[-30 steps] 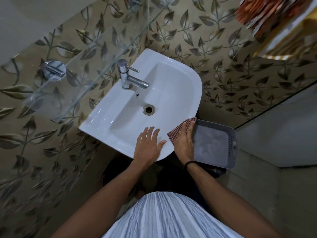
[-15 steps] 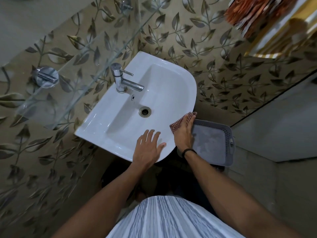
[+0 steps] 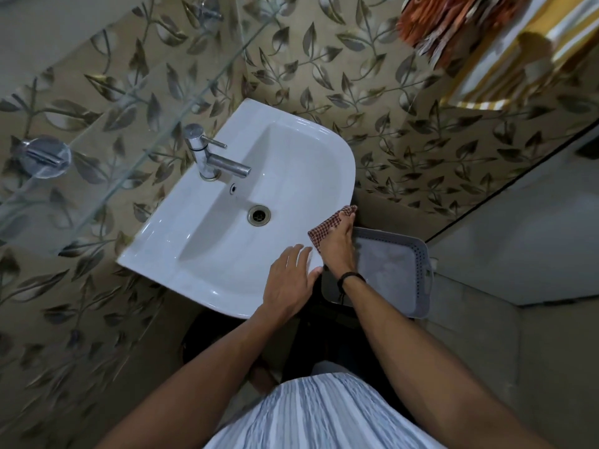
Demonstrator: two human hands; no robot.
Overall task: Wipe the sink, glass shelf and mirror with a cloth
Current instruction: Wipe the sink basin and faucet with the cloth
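A white ceramic sink (image 3: 207, 241) with a chrome tap (image 3: 210, 157) and a drain (image 3: 258, 215) hangs on a leaf-patterned wall. My right hand (image 3: 338, 247) presses a red checked cloth (image 3: 327, 228) flat against the sink's right front rim. My left hand (image 3: 287, 280) rests flat on the front rim, fingers straight, right beside the other hand. A clear glass shelf (image 3: 123, 102) runs above the tap on the left, held by a chrome bracket (image 3: 43, 157). The mirror does not show clearly in this view.
A grey perforated plastic basket (image 3: 405, 270) stands right of the sink, under my right wrist. Orange and yellow striped fabric (image 3: 470, 30) hangs at the top right. A dark bin sits below the sink.
My right hand and the cloth have slid a little further along the sink's right rim, away from me. My left hand stays on the front rim. The view has shifted slightly.
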